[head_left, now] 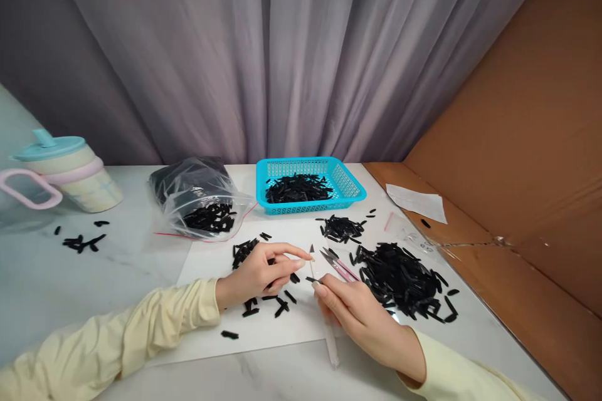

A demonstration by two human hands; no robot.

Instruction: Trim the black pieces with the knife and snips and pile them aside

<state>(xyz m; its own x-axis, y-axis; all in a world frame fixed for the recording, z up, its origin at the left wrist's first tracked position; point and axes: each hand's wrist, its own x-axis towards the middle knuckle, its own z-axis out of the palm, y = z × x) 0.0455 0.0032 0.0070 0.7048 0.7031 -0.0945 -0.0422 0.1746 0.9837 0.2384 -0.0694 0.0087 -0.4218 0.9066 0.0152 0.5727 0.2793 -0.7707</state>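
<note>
My right hand (355, 307) pinches a small black strip (310, 279) between thumb and fingertips. A slim craft knife (330, 344) with a pale handle and pointed dark tip runs beneath this hand; I cannot tell whether the fingers also grip it. Just to the left, my left hand (266, 269) has its index finger and thumb stretched toward the knife's tip, slightly apart, with nothing visible between them. Under and around it lies a loose pile of black strips (244, 252) on a white sheet (197, 263). Pink-handled thread snips (345, 270) rest beyond my right hand.
A blue basket (348, 191) of black strips stands at the back, beside a clear zip bag (188, 191) of them. More heaps (399, 279) (342, 228) lie right. A lidded cup (79, 175) is at left; a cardboard wall (527, 138) borders the right.
</note>
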